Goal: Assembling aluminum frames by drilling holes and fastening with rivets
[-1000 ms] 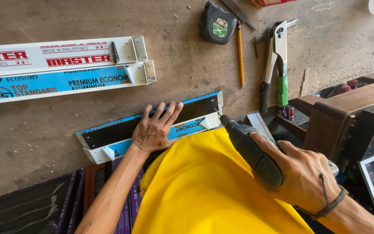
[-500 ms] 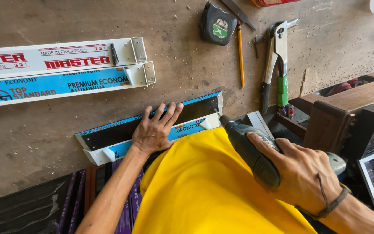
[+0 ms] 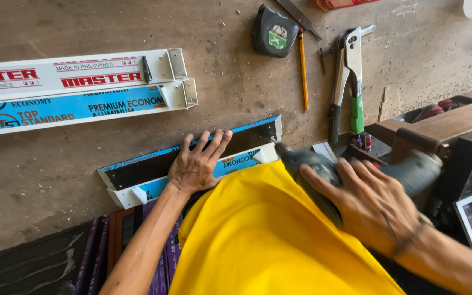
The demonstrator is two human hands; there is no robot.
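L hand (image 3: 196,166) spread flat, pressing blue-filmed alu channel (image 3: 154,169) at near edge of surface (image 3: 55,191). R hand (image 3: 375,205) wrapped on blurred drill (image 3: 323,169), tip near channel's R end. Two wrapped profiles, white w/ red print (image 3: 72,76) over blue (image 3: 77,106), far L.

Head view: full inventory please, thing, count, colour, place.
aluminium channel: 1, blue film, black inside, near bench edge under the left hand
boxed profiles: 2, one white, one blue, upper left, side by side
tape measure: 1, black and green, top centre
pencil: 1, orange, right of the tape measure
hand riveter: 1, silver with black and green grips, right of the pencil
power drill: 1, dark grey, blurred, tip at the channel's right end
workbench: 1, brown, scuffed
yellow shirt: 1, bottom centre
left hand: flat on the channel, fingers spread
right hand: wrapped around the drill
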